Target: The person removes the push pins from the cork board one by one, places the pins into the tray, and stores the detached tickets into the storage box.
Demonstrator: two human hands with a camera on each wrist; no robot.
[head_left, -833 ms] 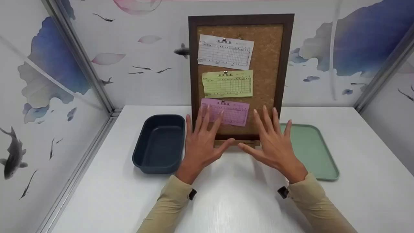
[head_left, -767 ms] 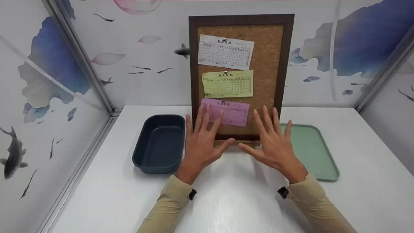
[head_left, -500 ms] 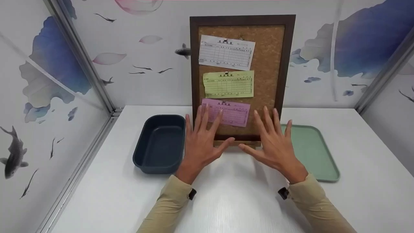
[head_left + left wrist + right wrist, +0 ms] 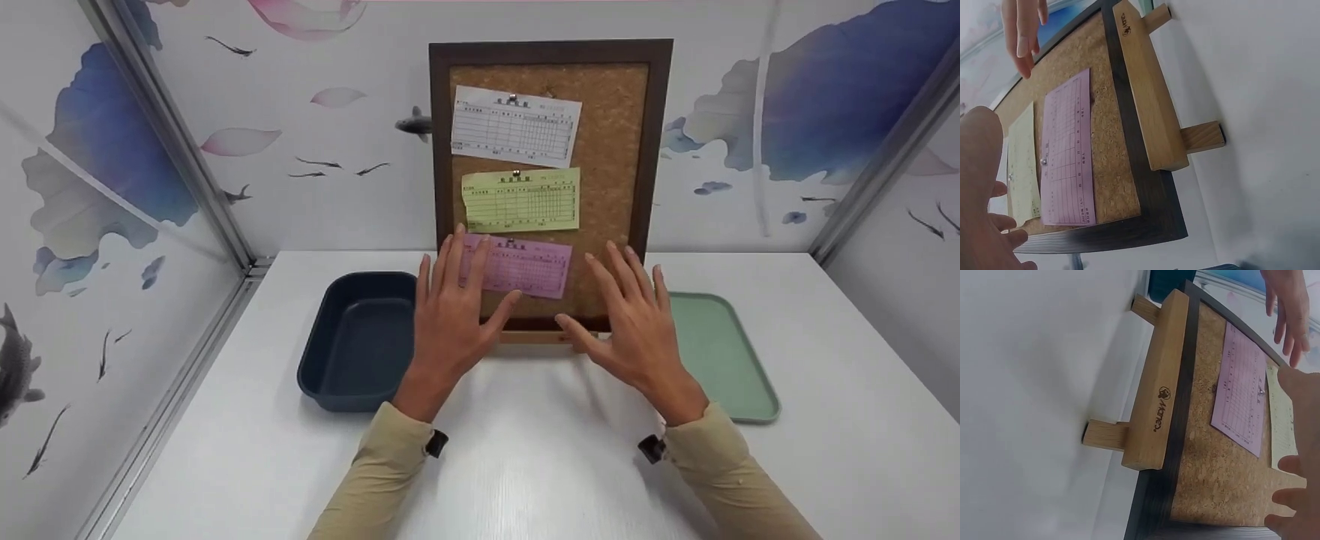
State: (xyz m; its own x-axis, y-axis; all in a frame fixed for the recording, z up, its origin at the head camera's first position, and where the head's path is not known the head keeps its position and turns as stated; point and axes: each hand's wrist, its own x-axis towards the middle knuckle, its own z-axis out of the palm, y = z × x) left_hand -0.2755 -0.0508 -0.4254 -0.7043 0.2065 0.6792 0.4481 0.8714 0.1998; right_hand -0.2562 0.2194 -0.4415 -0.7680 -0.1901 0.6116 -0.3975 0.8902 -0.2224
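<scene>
- Fingers of your left hand (image 4: 450, 330) are standing extended and somewhat fanned, the thumb jutting well out to the side; they are pinching nothing.
- Your right hand (image 4: 639, 337) is mirroring this pose, its thumb pointing inward and its little finger parting from the others.
- Between and behind both hands, a rectangular corkboard with a dark brown wooden frame (image 4: 611, 157) is standing upright; whether any fingertip is touching it, you cannot tell.
- Your left hand is covering the left end of a pink printed paper form (image 4: 525, 271), lowest of three; your right hand is hovering before the board's lower right corner.
- Above the pink form, a yellow-green printed paper form (image 4: 523, 200) is hanging nearly level, its left edge looking ragged.
- Uppermost, a white printed paper form (image 4: 516, 129) is hanging tilted, its right end lower.
- Beneath the frame, a pale wooden stand with two projecting feet (image 4: 1149, 95) is supporting the board on the white table (image 4: 525, 480).
- Left of the board, a dark blue, round-cornered rectangular tub (image 4: 345, 403) is sitting partly behind your left hand.
- To the right, a flat light-green rectangular tray (image 4: 724, 360) is lying partly behind your right hand.
</scene>
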